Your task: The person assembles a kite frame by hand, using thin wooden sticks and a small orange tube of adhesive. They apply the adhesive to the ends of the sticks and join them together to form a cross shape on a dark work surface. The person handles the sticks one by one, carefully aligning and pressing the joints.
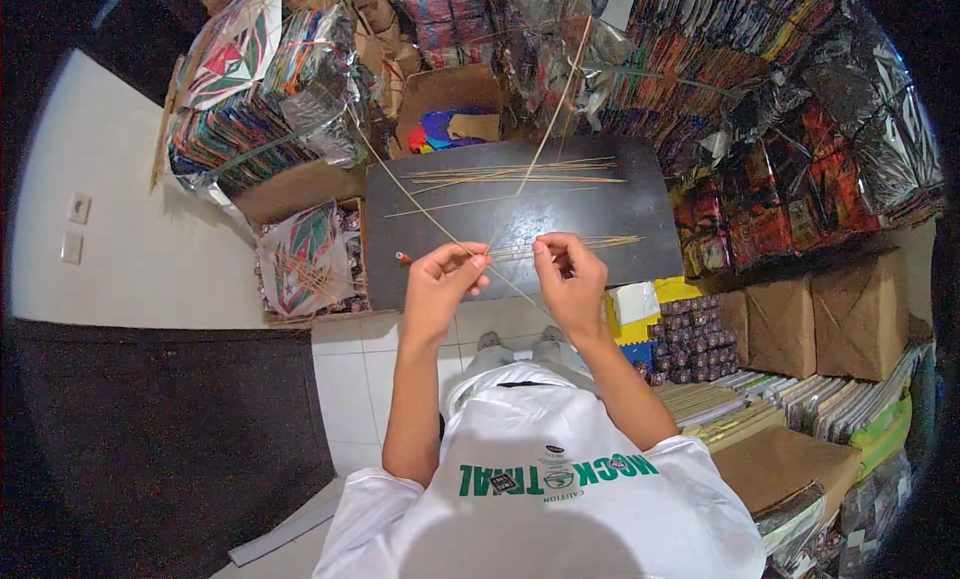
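Note:
My left hand (445, 284) is closed, pinching two thin bamboo sticks where they cross. One long stick (400, 184) slants from the upper left down past my fingers toward the right. The other stick (555, 109) rises from the pinch toward the upper right. Just to the right, my right hand (572, 279) has its thumb and forefinger pressed together; whatever is between them is too fine to make out. Both hands are over the near part of a dark table (645, 194). Several loose bamboo sticks (520, 169) lie across the table beyond them, and more sticks (610, 243) lie behind my right hand.
A small reddish-brown object (403, 258) sits at the table's left edge. Left is an open carton (290, 319) with printed sheets and sticks. Wrapped stacks (265, 129) stand behind. Bundles (820, 169) and brown paper packages (855, 314) crowd the right side.

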`<state>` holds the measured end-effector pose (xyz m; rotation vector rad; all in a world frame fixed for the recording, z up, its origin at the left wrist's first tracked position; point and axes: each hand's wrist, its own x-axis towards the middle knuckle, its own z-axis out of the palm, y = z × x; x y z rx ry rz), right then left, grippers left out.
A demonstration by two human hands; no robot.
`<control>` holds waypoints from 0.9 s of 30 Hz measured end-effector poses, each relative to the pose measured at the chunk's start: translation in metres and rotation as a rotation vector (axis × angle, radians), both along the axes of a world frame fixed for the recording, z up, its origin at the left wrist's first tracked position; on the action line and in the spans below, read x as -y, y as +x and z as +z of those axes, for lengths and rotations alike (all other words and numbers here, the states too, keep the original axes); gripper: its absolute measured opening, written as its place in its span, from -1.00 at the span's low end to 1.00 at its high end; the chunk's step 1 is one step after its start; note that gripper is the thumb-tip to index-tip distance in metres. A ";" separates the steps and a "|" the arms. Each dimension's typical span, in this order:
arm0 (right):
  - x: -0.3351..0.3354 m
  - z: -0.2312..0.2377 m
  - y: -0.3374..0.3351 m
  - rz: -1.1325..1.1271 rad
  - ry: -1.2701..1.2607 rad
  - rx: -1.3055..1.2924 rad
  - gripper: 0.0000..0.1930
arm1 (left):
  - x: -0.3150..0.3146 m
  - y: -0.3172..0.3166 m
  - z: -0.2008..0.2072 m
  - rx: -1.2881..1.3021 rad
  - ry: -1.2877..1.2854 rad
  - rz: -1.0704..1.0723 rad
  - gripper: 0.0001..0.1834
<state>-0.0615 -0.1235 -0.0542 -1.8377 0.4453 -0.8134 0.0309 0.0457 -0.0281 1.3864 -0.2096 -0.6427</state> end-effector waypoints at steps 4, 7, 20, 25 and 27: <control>-0.006 0.006 0.002 0.041 -0.066 0.006 -0.89 | 0.005 -0.006 0.002 -0.025 -0.003 -0.024 -0.75; -0.007 0.014 0.001 0.079 -0.084 -0.015 -0.88 | 0.007 -0.007 0.001 -0.027 -0.011 -0.056 -0.74; -0.014 0.020 0.003 0.089 -0.087 0.005 -0.88 | 0.006 -0.009 0.003 -0.055 -0.042 -0.100 -0.75; -0.018 0.021 0.005 0.100 -0.096 0.026 -0.88 | 0.001 -0.008 0.000 -0.066 -0.060 -0.109 -0.73; -0.020 0.021 0.005 0.102 -0.106 0.020 -0.88 | -0.001 -0.008 -0.001 -0.071 -0.068 -0.110 -0.72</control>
